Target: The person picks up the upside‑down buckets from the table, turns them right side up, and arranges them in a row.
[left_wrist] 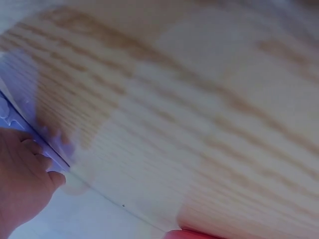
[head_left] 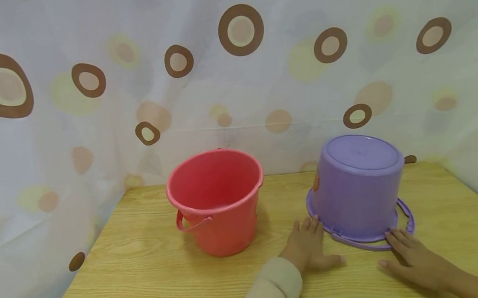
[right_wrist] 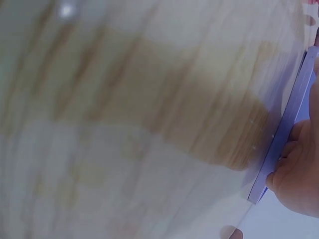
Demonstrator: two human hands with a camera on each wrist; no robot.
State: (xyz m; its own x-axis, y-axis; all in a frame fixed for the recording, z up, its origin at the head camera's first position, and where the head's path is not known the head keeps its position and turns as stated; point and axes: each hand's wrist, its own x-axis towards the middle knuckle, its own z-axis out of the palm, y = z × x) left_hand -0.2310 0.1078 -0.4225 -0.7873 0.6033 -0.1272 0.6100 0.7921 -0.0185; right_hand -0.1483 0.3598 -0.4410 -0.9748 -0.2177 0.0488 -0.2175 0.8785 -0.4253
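A purple bucket (head_left: pixel 356 199) stands upside down on the right half of the table, its base upward. Its purple handle (head_left: pixel 365 246) lies round the rim on the tabletop. My left hand (head_left: pixel 308 248), fingers extended, reaches the rim at the near left. On the near right, the fingertips of my right hand (head_left: pixel 419 261) are at the rim and handle, with the thumb spread away. Both wrist views also show fingers against the purple rim (right_wrist: pixel 279 134). Whatever lies beneath the bucket is hidden.
Left of the purple bucket, a red bucket (head_left: pixel 227 228) stands upright, mouth up, with its handle hanging at the near left. The wood-grain table (head_left: pixel 147 282) is bordered by a white curtain (head_left: pixel 214 97) with brown and yellow circles at the back and sides.
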